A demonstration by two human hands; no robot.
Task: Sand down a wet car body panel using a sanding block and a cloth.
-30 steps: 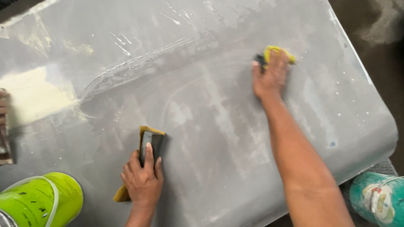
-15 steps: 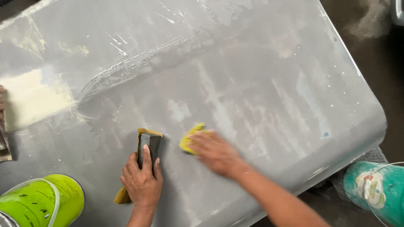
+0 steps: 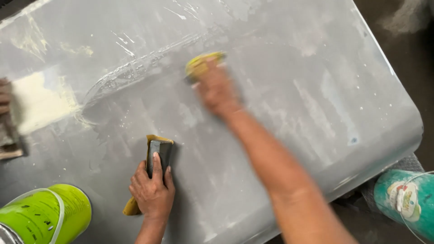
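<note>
Looking down, we find nearest to us a lime-green bucket (image 3: 43, 214) at the lower left, round, glossy, with a thin pale wire handle and small dark print on its side. At the lower right stands a teal bucket (image 3: 402, 201), also round, with a white and red label on its wall and a wire handle.

Between them our left hand (image 3: 151, 190) lies flat on the grey panel (image 3: 316, 104), fingers pressing down on a dark sanding block (image 3: 159, 152) wrapped in yellowish sandpaper (image 3: 132, 207), whose loose end sticks out beside the wrist.

Farther up, our right hand (image 3: 217, 88) is blurred; it grasps a yellow sponge (image 3: 201, 64) and holds it against the panel near the middle.

We see that the panel is broad, smooth and dull grey, with a rounded right edge, streaked with pale scuffs and wet smears. A curved raised line runs across it. Toward the left sits a cream patch of filler (image 3: 38, 101), matte and rough-edged.

At the far left edge another person's hand (image 3: 4, 96) shows, partly cut off, above a brownish block (image 3: 10, 147); we cannot tell its grip.
</note>
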